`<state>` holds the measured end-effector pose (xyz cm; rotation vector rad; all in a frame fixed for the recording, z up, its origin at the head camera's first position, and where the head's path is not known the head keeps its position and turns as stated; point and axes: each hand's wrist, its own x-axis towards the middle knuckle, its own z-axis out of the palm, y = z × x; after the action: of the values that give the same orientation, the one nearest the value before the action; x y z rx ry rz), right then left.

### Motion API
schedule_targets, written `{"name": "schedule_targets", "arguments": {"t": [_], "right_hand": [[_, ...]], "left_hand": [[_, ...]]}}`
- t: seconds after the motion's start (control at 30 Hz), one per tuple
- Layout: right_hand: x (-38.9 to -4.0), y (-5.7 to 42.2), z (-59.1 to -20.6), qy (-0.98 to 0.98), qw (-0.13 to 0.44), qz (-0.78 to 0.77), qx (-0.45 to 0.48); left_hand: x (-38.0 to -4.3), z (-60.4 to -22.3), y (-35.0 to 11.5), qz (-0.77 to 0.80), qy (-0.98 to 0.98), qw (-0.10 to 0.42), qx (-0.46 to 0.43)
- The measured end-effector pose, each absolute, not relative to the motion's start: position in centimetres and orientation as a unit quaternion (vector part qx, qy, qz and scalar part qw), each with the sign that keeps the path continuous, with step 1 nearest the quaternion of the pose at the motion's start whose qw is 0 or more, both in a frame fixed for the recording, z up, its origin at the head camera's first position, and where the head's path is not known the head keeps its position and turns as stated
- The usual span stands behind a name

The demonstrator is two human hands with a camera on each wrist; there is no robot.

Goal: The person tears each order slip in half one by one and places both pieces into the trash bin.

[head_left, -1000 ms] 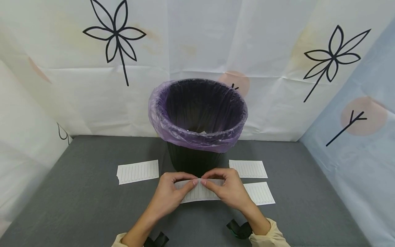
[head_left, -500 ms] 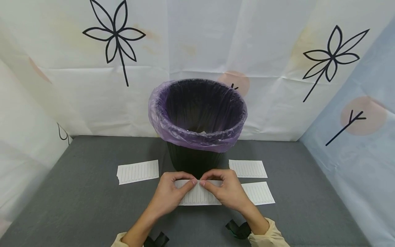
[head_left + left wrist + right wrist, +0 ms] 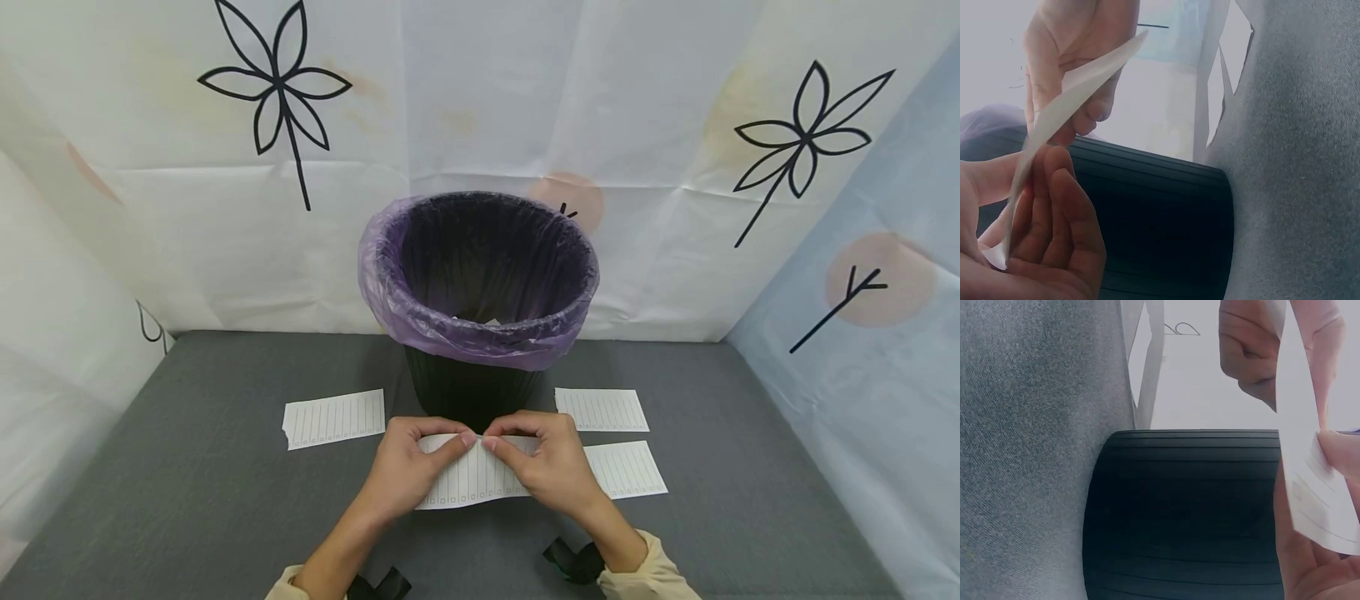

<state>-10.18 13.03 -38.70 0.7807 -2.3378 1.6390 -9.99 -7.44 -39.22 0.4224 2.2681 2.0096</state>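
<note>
1. Far L: a lined slip (image 3: 333,419) lay flat on the grey table (image 3: 225,508), its L edge ragged.
2. L hand (image 3: 408,467) pinched the top edge of a lined strip (image 3: 474,473), approx. mid-length.
3. Strip was up off the table btwn both hands, in front of the black bin (image 3: 472,387) w/ purple liner (image 3: 480,343).
4. R hand (image 3: 558,467) pinched the same edge, right next to L.
5. Far R: a back slip (image 3: 602,410) + a front slip (image 3: 630,469) lay flat, the latter partly hidden by R hand.

The person wears soft cream-yellow sleeves (image 3: 648,571), and the cloth is wrinkled at the ends. Near both wrists there are black bands (image 3: 590,565), with wide, flat pieces sticking out. Both hands (image 3: 405,471) are bare.
</note>
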Motion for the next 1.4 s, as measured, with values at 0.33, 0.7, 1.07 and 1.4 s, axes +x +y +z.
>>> {"name": "schedule_targets", "arguments": {"t": [0.33, 0.7, 1.07, 1.4], "right_hand": [[-10.12, 12.77, -38.81, -0.782, 0.097, 0.560, 0.256], [-10.10, 12.54, -38.92, -0.780, 0.101, 0.569, 0.240], [-9.99, 12.39, -38.92, -0.772, 0.111, 0.579, 0.238], [-9.87, 12.21, -39.14, -0.766, 0.131, 0.580, 0.243]], "left_hand": [[-9.95, -38.95, -7.66, 0.685, 0.716, 0.084, 0.104], [-9.91, -38.90, -7.68, 0.691, 0.712, 0.076, 0.102], [-9.92, -38.84, -7.64, 0.708, 0.697, 0.084, 0.080], [-9.98, -38.89, -7.67, 0.712, 0.694, 0.084, 0.069]]}}
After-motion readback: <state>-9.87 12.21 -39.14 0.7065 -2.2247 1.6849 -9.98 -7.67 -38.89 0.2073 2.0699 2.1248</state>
